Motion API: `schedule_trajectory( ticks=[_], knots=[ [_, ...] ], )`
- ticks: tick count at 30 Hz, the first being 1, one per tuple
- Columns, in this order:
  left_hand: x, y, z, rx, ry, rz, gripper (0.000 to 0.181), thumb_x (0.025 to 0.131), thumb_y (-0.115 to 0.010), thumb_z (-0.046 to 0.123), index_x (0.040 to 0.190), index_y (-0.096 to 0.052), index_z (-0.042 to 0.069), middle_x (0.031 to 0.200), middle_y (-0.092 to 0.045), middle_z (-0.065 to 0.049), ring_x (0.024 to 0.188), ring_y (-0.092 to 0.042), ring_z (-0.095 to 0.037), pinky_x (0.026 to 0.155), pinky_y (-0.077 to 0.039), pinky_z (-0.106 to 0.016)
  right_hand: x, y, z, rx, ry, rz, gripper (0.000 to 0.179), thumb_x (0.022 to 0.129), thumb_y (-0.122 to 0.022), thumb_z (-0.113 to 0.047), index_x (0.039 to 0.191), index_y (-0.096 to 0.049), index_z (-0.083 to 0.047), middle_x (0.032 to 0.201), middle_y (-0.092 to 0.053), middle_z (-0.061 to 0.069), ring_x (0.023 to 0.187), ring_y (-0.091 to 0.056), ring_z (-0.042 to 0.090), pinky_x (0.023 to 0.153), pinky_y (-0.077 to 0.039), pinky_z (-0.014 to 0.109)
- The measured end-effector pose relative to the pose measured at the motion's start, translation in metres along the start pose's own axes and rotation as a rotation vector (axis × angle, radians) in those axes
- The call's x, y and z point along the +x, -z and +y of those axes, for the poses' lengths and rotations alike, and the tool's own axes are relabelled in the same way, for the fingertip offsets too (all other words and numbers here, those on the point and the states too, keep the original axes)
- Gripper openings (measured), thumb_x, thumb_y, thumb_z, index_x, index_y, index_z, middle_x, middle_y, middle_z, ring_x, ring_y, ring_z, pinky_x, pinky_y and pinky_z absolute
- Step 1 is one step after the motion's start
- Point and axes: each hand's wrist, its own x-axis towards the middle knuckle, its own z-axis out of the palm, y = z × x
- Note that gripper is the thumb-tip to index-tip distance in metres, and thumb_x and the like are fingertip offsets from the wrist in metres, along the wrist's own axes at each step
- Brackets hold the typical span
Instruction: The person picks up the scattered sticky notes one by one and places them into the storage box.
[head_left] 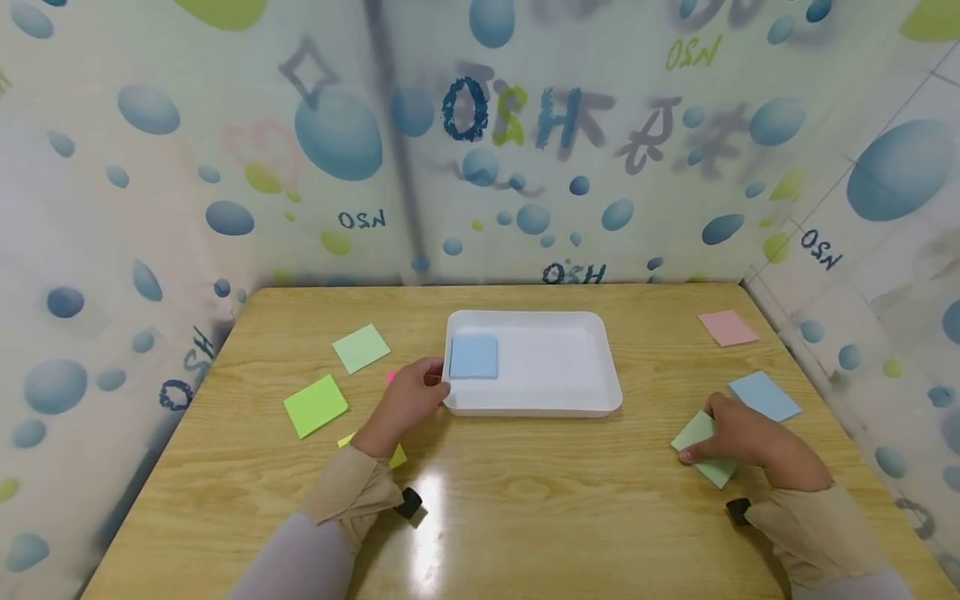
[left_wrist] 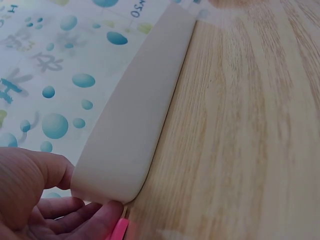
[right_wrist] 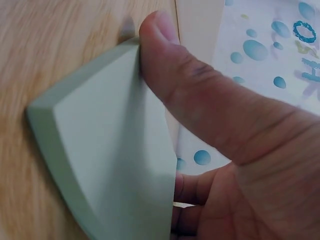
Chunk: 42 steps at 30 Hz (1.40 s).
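A white tray (head_left: 555, 358) lies on the wooden table with a blue sticky note pad (head_left: 474, 357) inside at its left end. My left hand (head_left: 408, 396) holds the tray's left end; in the left wrist view the thumb is at the rim and the fingers are against the tray's side wall (left_wrist: 135, 110). At the right, my right hand (head_left: 742, 429) grips a pale green sticky note pad (head_left: 696, 429) by its edges. The right wrist view shows the thumb along one edge of that pad (right_wrist: 110, 140), with the other fingers partly hidden behind it.
Right of the tray lie a blue pad (head_left: 767, 396), beside the right hand, and a pink pad (head_left: 727, 327) farther back. On the left are a light green pad (head_left: 362, 348), a bright green pad (head_left: 317, 406), and a yellow pad (head_left: 398, 457) and hot pink pad (left_wrist: 119, 230), both partly hidden.
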Motion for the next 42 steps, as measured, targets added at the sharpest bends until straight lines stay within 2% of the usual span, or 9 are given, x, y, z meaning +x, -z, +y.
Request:
schedule_trajectory(
  ticks=[11, 16, 26, 32, 42],
  knots=[
    [-0.0006, 0.0012, -0.0012, 0.010, 0.004, 0.001, 0.050, 0.096, -0.061, 0.011, 0.146, -0.057, 0.003, 0.131, -0.068, -0.017, 0.116, -0.065, -0.029, 0.079, -0.059, -0.030, -0.0024, 0.0016, -0.0069, -0.054, -0.081, -0.027, 0.082, 0.078, -0.087, -0.054, 0.111, -0.050, 0.011, 0.090, -0.059, 0.010, 0.080, -0.053, 0.022, 0.070, -0.045, 0.034],
    [-0.0006, -0.0004, -0.0025, 0.006, -0.002, -0.002, 0.050, 0.096, -0.062, 0.012, 0.145, -0.058, 0.003, 0.130, -0.069, -0.016, 0.112, -0.066, -0.028, 0.077, -0.060, -0.029, -0.0051, 0.0036, -0.0082, -0.059, -0.088, -0.026, 0.068, 0.082, -0.084, -0.051, 0.104, -0.054, 0.006, 0.088, -0.057, 0.008, 0.078, -0.051, 0.021, 0.068, -0.043, 0.033],
    [-0.0002, 0.0005, -0.0019, 0.013, -0.011, 0.001, 0.050, 0.096, -0.062, 0.012, 0.145, -0.058, 0.002, 0.130, -0.069, -0.016, 0.110, -0.066, -0.026, 0.076, -0.059, -0.029, -0.0069, 0.0068, -0.0043, -0.068, -0.013, 0.037, 0.037, 0.092, -0.079, -0.030, 0.093, -0.056, -0.001, 0.081, -0.056, 0.005, 0.073, -0.049, 0.019, 0.065, -0.041, 0.032],
    [0.0004, 0.0005, -0.0013, 0.010, -0.018, 0.000, 0.050, 0.096, -0.061, 0.011, 0.145, -0.058, 0.002, 0.129, -0.069, -0.017, 0.111, -0.066, -0.027, 0.077, -0.059, -0.029, -0.0068, 0.0095, -0.0001, -0.083, 0.042, 0.061, 0.029, 0.094, -0.075, -0.021, 0.087, -0.053, -0.005, 0.078, -0.051, 0.003, 0.072, -0.046, 0.018, 0.065, -0.039, 0.032],
    [-0.0012, 0.0012, -0.0012, 0.019, -0.030, 0.005, 0.050, 0.095, -0.061, 0.010, 0.144, -0.058, 0.001, 0.129, -0.069, -0.017, 0.115, -0.065, -0.028, 0.079, -0.059, -0.030, -0.0077, 0.0083, 0.0004, -0.088, 0.116, 0.130, 0.039, 0.100, -0.067, -0.018, 0.075, -0.038, -0.012, 0.071, -0.028, -0.003, 0.067, -0.031, 0.013, 0.062, -0.027, 0.029]
  ],
)
